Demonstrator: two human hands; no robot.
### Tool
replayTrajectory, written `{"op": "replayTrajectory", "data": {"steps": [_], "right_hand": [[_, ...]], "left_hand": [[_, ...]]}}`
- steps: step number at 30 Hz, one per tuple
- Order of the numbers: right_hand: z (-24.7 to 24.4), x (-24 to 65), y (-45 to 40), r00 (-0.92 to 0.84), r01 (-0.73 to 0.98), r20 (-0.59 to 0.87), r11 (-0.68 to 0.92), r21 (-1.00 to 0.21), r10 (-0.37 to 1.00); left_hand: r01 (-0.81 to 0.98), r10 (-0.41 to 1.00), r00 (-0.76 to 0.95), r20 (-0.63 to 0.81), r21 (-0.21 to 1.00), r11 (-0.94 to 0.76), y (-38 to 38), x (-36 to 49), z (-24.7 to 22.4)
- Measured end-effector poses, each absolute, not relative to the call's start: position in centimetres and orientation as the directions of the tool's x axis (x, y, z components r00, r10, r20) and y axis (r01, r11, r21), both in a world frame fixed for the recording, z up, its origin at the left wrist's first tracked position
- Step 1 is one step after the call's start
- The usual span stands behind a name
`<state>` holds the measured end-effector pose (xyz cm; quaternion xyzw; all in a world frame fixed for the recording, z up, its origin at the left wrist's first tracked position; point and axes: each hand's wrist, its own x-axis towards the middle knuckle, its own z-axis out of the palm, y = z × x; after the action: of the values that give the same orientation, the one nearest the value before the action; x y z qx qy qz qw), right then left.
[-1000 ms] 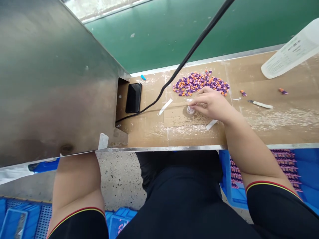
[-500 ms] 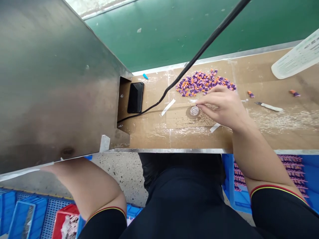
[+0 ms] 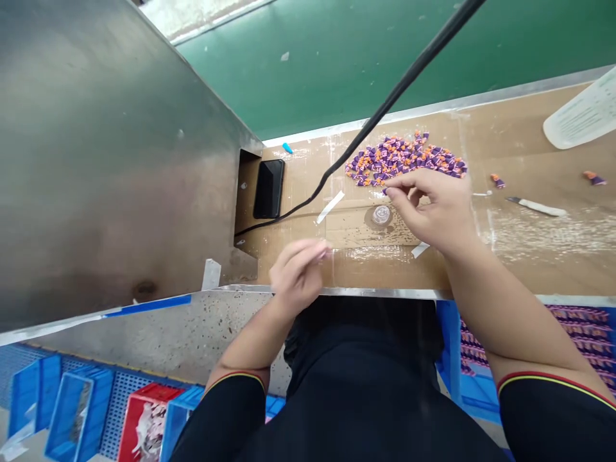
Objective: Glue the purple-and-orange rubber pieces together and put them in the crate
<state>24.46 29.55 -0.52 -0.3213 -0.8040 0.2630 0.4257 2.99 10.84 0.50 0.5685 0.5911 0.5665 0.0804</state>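
My right hand (image 3: 430, 205) hovers over the cardboard, thumb and forefinger pinched on a small purple piece (image 3: 385, 191). Just below those fingertips lies a round whitish disc (image 3: 381, 215) in a wet-looking ring. My left hand (image 3: 298, 273), slightly blurred, is above the table's front edge with its fingertips closed on a small pinkish piece (image 3: 321, 255) whose kind I cannot make out. Behind the right hand spreads a pile of small purple, orange and pink pieces (image 3: 404, 157).
A metal housing (image 3: 120, 147) stands at left, beside a phone (image 3: 268, 189). A black cable (image 3: 356, 138) crosses the view. To the right are a white-handled knife (image 3: 539, 206), two loose pieces and a translucent container (image 3: 577, 115). Blue bins (image 3: 72, 410) and a red bin (image 3: 132, 417) sit below.
My left hand has come from beneath the metal housing up to the table front, holding a small piece. My right hand has lifted slightly away from the round disc. The view has shifted a little.
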Motion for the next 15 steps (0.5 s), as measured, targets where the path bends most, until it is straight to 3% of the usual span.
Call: {"op": "replayTrajectory", "data": {"steps": [1, 3, 5, 8, 12, 15], "right_hand": [[-0.7, 24.3, 29.5, -0.421, 0.279, 0.509, 0.642, -0.715, 0.75], [-1.0, 24.0, 29.6, -0.383, 0.245, 0.491, 0.598, -0.763, 0.783], [-1.2, 23.7, 29.7, -0.32, 0.18, 0.473, 0.543, -0.82, 0.821], [-1.5, 23.5, 30.0, -0.249, 0.046, 0.421, 0.445, -0.894, 0.872], [-1.9, 23.2, 29.9, -0.258, -0.061, 0.33, 0.325, -0.944, 0.908], [-2.0, 23.0, 29.2, -0.286, -0.096, 0.325, 0.311, -0.946, 0.901]], "left_hand": [[0.556, 0.749, -0.271, 0.604, 0.733, -0.391, 12.4, 3.6, -0.5], [0.376, 0.806, -0.244, 0.539, 0.818, -0.434, 15.5, 4.7, -1.4], [0.154, 0.897, -0.27, 0.35, 0.935, -0.319, 18.1, 5.3, -1.4], [-0.064, 0.948, -0.287, 0.14, 0.984, -0.165, 20.6, 5.7, -1.0], [-0.23, 0.951, -0.31, -0.011, 0.971, -0.063, 22.0, 5.7, -1.7], [-0.236, 0.937, -0.345, -0.056, 0.971, -0.029, 22.0, 6.0, -2.6]]}}
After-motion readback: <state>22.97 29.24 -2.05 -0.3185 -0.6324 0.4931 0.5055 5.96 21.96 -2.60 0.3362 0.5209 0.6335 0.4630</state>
